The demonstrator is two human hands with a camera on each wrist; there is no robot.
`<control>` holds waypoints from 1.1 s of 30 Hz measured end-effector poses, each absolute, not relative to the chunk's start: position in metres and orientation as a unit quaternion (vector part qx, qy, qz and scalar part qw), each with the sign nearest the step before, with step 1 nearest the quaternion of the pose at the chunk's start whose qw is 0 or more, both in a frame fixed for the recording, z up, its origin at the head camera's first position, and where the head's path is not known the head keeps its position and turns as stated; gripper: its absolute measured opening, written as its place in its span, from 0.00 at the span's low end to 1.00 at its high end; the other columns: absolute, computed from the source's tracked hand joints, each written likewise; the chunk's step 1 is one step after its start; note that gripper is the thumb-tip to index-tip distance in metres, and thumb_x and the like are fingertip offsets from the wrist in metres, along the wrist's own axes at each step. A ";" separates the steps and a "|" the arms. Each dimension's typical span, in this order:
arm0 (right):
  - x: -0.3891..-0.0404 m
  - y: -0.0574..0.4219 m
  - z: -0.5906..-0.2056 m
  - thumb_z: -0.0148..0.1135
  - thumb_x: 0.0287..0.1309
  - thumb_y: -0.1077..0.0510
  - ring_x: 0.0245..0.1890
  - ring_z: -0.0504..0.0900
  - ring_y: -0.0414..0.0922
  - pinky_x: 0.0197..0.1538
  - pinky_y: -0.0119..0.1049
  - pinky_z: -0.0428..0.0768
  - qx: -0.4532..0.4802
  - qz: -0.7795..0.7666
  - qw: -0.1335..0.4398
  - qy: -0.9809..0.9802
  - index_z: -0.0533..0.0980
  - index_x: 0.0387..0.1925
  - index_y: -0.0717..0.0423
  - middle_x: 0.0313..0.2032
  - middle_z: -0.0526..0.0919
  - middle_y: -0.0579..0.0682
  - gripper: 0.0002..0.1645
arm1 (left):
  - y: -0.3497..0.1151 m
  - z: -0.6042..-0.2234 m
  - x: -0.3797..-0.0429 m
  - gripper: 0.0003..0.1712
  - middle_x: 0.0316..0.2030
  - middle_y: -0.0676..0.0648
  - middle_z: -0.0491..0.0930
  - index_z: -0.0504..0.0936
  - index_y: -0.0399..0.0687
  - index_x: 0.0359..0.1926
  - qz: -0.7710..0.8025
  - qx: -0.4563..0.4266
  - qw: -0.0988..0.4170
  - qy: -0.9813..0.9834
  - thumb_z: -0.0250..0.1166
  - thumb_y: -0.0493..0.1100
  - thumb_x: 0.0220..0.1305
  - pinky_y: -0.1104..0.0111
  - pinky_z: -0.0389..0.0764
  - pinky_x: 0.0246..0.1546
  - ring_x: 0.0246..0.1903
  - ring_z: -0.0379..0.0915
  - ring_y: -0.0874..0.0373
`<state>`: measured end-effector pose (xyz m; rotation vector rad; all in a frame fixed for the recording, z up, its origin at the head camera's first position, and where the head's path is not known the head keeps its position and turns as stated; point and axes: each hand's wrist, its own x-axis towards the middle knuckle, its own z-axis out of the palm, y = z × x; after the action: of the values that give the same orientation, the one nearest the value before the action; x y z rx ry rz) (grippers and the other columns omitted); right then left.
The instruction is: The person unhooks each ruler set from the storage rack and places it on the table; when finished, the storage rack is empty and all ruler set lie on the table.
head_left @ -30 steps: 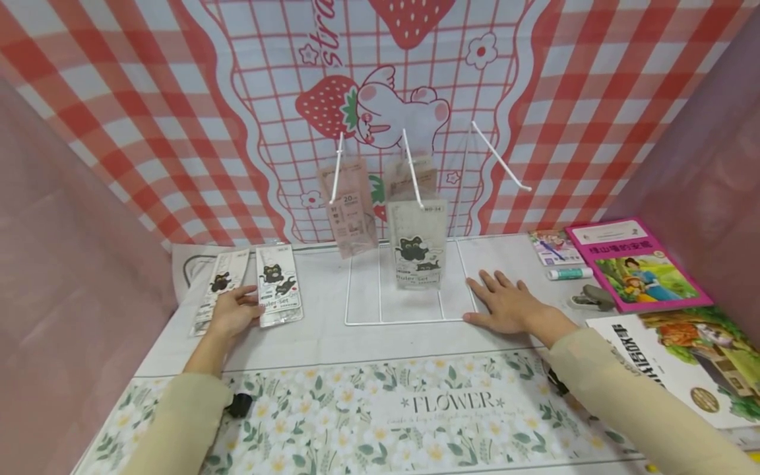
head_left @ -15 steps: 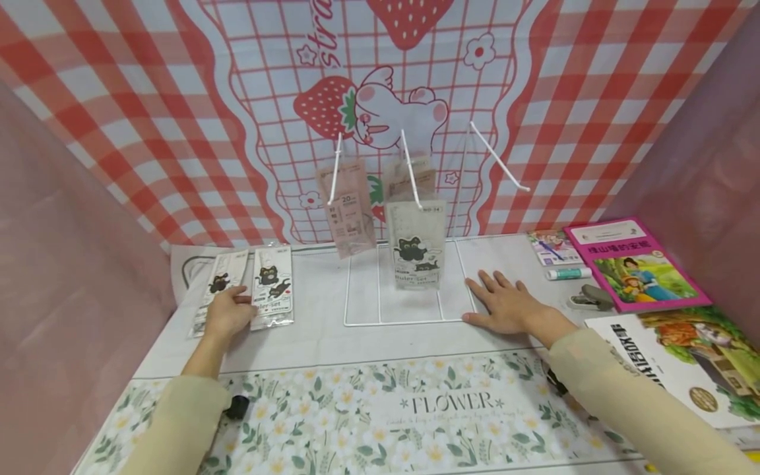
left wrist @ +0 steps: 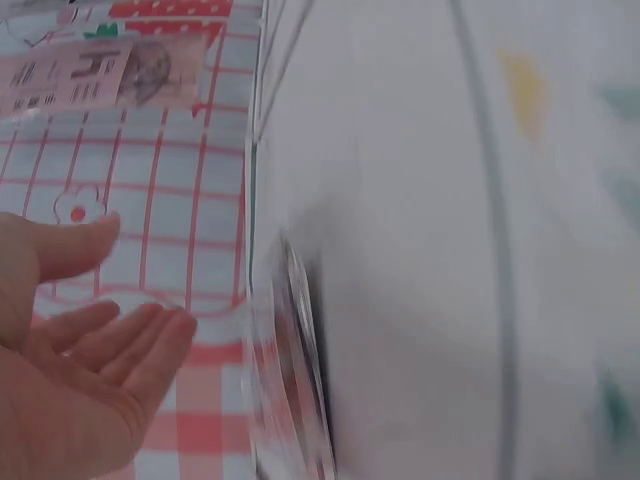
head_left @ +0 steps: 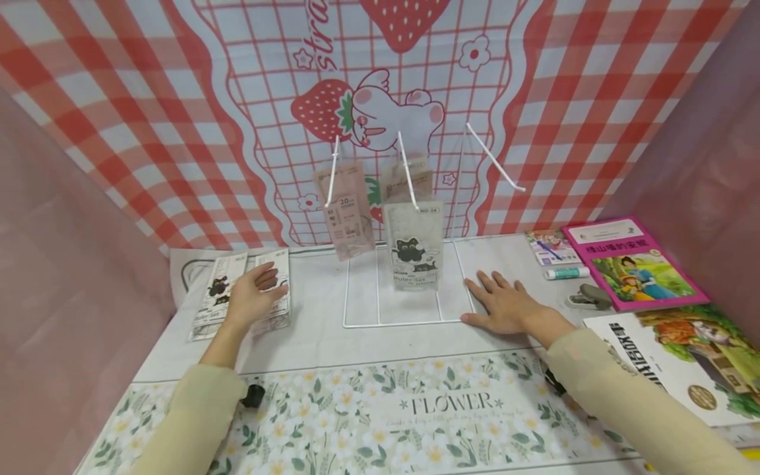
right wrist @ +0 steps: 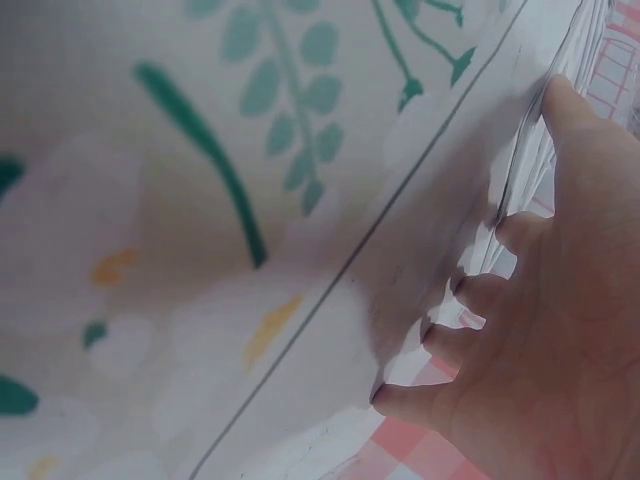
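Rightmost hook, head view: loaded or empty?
Empty: the rightmost hook shows bare white wire to its tip, while the middle hook has packets hanging.

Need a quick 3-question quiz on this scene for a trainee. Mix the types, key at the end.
1. Multiple choice: in the head view, which of the three white hooks has nothing hanging on it?
A) left
B) middle
C) right

2. True or false: the right hand lies with its fingers spread at the right end of the wire base.

3. Short answer: does the left hand grip either of the flat ruler-set packs?

Key:
1. C
2. True
3. No; the left wrist view shows nothing between its thumb and fingers.
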<state>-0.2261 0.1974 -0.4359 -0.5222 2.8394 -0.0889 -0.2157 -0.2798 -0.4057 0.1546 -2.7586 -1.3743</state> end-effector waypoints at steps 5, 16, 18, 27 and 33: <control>-0.226 0.197 -0.438 0.43 0.58 0.21 0.75 0.45 0.68 0.70 0.76 0.50 -0.180 -0.032 0.131 0.974 0.48 0.76 0.46 0.76 0.46 0.61 0.54 | -0.249 -0.405 -0.237 0.43 0.68 0.36 0.67 0.56 0.40 0.73 -0.480 -0.013 0.037 -0.876 0.67 0.36 0.60 0.54 0.75 0.66 0.66 0.68 0.41; -0.227 0.197 -0.438 0.43 0.58 0.21 0.75 0.46 0.67 0.70 0.75 0.50 -0.178 -0.030 0.127 0.975 0.48 0.76 0.46 0.76 0.47 0.61 0.54 | -0.189 -0.402 -0.277 0.46 0.64 0.33 0.71 0.57 0.42 0.73 -0.569 -0.065 0.092 -0.814 0.68 0.30 0.55 0.48 0.74 0.66 0.63 0.71 0.38; -0.226 0.198 -0.437 0.44 0.58 0.21 0.75 0.46 0.67 0.70 0.75 0.51 -0.176 -0.028 0.124 0.976 0.48 0.76 0.46 0.76 0.47 0.61 0.54 | -0.181 -0.402 -0.281 0.45 0.63 0.33 0.72 0.59 0.44 0.72 -0.587 -0.067 0.101 -0.800 0.67 0.28 0.54 0.50 0.75 0.66 0.62 0.72 0.39; -0.226 0.199 -0.436 0.44 0.58 0.21 0.75 0.46 0.67 0.70 0.75 0.51 -0.177 -0.026 0.124 0.976 0.48 0.76 0.45 0.76 0.47 0.61 0.54 | -0.168 -0.407 -0.287 0.34 0.60 0.33 0.75 0.67 0.39 0.66 -0.593 -0.043 0.101 -0.798 0.62 0.25 0.58 0.62 0.82 0.60 0.58 0.76 0.41; -0.226 0.197 -0.437 0.44 0.59 0.22 0.75 0.46 0.67 0.70 0.75 0.51 -0.178 -0.026 0.120 0.976 0.48 0.76 0.45 0.76 0.47 0.61 0.53 | -0.166 -0.404 -0.281 0.28 0.56 0.32 0.78 0.72 0.37 0.62 -0.575 -0.048 0.121 -0.808 0.61 0.26 0.59 0.62 0.83 0.58 0.54 0.79 0.40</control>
<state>-0.2263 0.1973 -0.4368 -0.5212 2.8533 -0.0769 -0.2809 -0.1660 -0.4038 -0.1397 -2.3583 -1.6801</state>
